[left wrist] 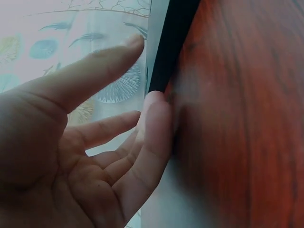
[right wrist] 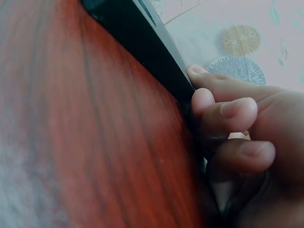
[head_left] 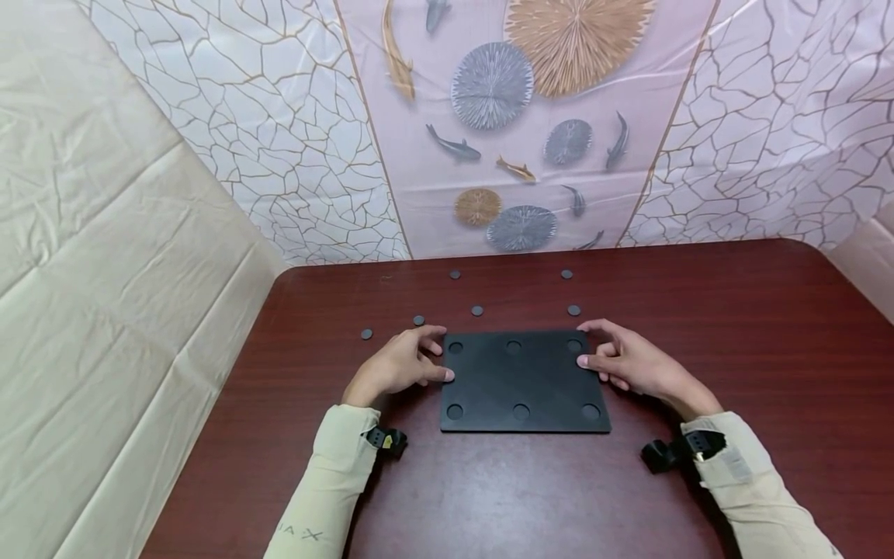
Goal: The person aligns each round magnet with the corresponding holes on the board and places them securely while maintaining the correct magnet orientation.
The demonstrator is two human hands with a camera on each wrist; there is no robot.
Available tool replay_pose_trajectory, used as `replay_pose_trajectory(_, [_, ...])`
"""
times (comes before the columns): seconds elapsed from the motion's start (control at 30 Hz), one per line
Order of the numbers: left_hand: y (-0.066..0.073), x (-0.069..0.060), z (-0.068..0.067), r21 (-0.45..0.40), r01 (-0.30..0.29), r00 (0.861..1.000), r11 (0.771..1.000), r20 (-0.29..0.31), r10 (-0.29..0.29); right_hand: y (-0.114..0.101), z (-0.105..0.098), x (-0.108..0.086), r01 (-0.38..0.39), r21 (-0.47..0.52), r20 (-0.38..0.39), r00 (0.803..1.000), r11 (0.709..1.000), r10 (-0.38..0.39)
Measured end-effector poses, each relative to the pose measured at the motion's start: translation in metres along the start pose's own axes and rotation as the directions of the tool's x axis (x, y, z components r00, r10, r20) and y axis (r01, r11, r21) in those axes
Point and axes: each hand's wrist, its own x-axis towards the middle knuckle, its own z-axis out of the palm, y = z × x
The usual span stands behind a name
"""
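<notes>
A dark red wood-grained bench (head_left: 740, 334) is carrying a black six-recess board (head_left: 520, 380); the left hand (head_left: 401, 362) and right hand (head_left: 637, 362), fingers partly curled, are gripping its opposite side edges. Six small dark discs (head_left: 477, 310) are lying scattered toward the bench's back.

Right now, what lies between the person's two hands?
The black board: the head view shows it between the left hand and the right hand, each touching it.

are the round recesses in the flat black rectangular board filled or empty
Empty: all six recesses in the board show bare floors, and six small round grey discs lie outside it on the reddish-brown table.
</notes>
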Motion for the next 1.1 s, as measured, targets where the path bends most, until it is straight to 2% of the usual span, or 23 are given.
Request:
replay_pose_trajectory(0.23, [-0.008, 0.000, -0.001, 0.029, -0.054, 0.998, 0.998, 0.041, 0.053, -0.002, 0.001, 0.001, -0.012, -0.012, 0.002, 1.000, 1.000, 0.012])
replay_pose_trajectory(0.33, [-0.012, 0.001, -0.002, -0.020, -0.053, 0.995, 0.998, 0.079, 0.054, -0.003, 0.001, 0.001, -0.016, -0.020, -0.002, 1.000, 1.000, 0.016])
replay_pose_trajectory(0.43, [-0.017, 0.002, -0.001, -0.131, -0.029, 0.993, 0.991, 0.110, 0.043, -0.005, 0.001, 0.000, -0.021, -0.028, -0.005, 1.000, 0.999, 0.021])
replay_pose_trajectory(0.57, [-0.023, 0.003, 0.000, -0.270, -0.014, 0.991, 0.963, 0.122, 0.049, -0.006, 0.000, 0.000, -0.026, -0.037, -0.008, 1.000, 0.999, 0.025])
replay_pose_trajectory(0.67, [-0.029, 0.004, 0.001, -0.327, -0.018, 0.990, 0.945, 0.128, 0.062, -0.007, 0.000, -0.001, -0.028, -0.044, -0.010, 1.000, 0.999, 0.028])
replay_pose_trajectory(0.83, [-0.034, 0.006, 0.002, -0.360, -0.013, 0.989, 0.933, 0.133, 0.065, -0.007, -0.001, -0.002, -0.040, -0.050, -0.011, 0.999, 0.998, 0.040])
replay_pose_trajectory(1.1, [-0.036, 0.011, 0.004, -0.367, -0.020, 0.991, 0.930, 0.113, 0.066, -0.005, -0.002, -0.002, -0.057, -0.044, -0.021, 0.998, 0.997, 0.056])
